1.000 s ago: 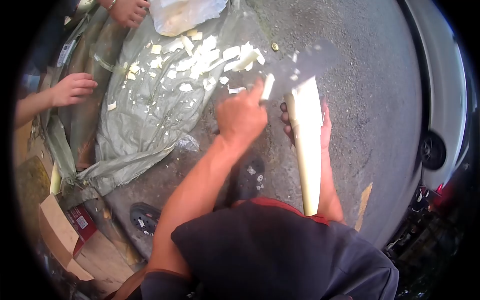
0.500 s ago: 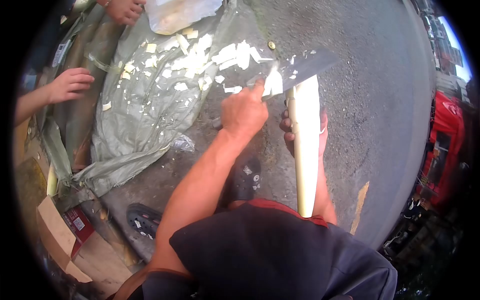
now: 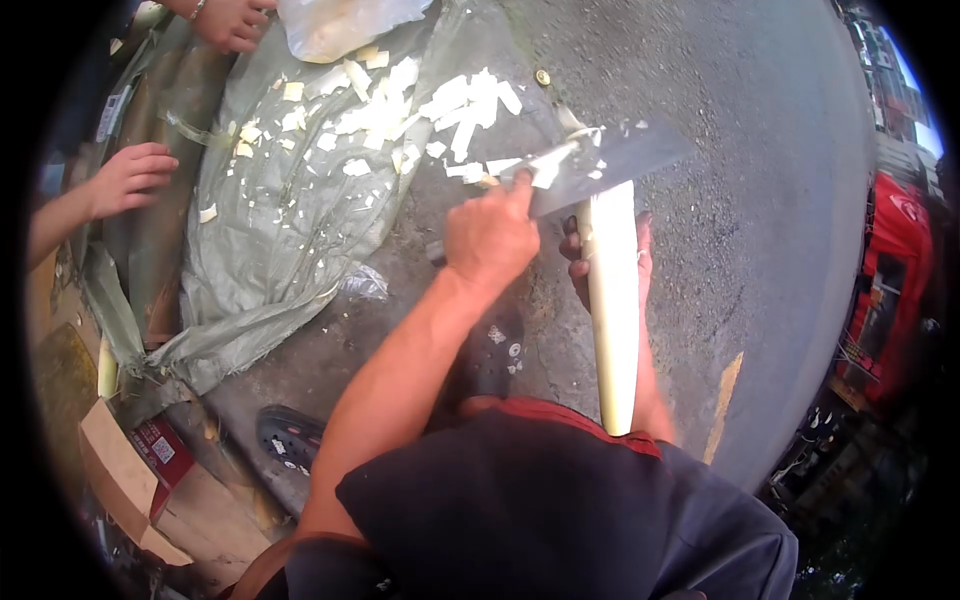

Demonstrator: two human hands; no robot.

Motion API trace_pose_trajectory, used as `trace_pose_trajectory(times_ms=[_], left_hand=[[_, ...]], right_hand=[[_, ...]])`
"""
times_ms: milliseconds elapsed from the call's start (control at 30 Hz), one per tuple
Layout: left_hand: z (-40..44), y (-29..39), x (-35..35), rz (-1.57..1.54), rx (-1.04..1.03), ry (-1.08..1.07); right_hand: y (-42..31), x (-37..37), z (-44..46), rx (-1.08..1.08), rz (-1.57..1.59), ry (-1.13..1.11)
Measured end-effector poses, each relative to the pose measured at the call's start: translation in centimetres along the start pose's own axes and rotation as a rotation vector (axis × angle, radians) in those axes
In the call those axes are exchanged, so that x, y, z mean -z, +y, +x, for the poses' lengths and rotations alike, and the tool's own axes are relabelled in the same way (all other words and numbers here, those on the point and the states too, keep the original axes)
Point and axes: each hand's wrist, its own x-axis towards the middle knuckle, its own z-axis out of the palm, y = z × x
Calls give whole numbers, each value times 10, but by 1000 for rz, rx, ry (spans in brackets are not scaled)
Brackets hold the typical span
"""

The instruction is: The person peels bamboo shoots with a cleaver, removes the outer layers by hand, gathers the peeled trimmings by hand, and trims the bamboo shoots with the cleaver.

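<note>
My left hand (image 3: 490, 232) is closed around the handle of a cleaver (image 3: 645, 160), with a finger or thumb stretched toward the blade. The broad grey blade points right and crosses the upper end of a thick pale stalk (image 3: 612, 300). Whitish shavings (image 3: 560, 160) cling to the blade, partly blurred. From beneath, my right hand (image 3: 645, 250) grips the stalk, its dark-smudged fingers wrapping round the left side. The stalk slants back toward my chest, its lower end near my shirt. Its right face is bright white, the left more yellow-green.
White cut pieces (image 3: 470, 110) lie across a grey-green woven sheet (image 3: 290, 240) and the asphalt. Another person's hands (image 3: 135, 178) are at the left. A plastic bag (image 3: 350, 25) lies at the top, long brown stalks (image 3: 165, 230) at left, and a cardboard box (image 3: 120, 470) lower left.
The cleaver blade has come slightly lower and toward me, and the stalk's top shows lower. A long shaving now lies along the blade. Both my hands keep their grip.
</note>
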Motion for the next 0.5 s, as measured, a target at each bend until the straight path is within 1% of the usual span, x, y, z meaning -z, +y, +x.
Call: trace_pose_trajectory(times_ms=[33,100,133,167,233,267,333,367,467,500], left_hand=[[4,-2,1,-12,8,14],[-9,5,18,1,-24,-52],[-19,10,28,17,-36,-79],[-32,13,33,-13,-117,-64],[-56,24,43,-73,-228,-115],[-63,27,45,-107,-277,-142],[-62,27,40,-107,-253,-119],[-61,27,37,-106,-240,-107],[-24,6,12,-37,50,-80],[-11,0,10,-18,94,-70]], right_hand=[[-3,1,1,19,-25,-22],[-1,7,1,55,-56,-60],[1,10,3,75,-108,23],[-2,13,6,97,-163,102],[-8,-19,3,-104,-35,140],[-11,-9,7,-153,-11,38],[-16,3,19,-247,29,-181],[-17,7,14,-201,-106,70],[5,14,5,64,-51,62],[4,25,7,-10,-81,-108]])
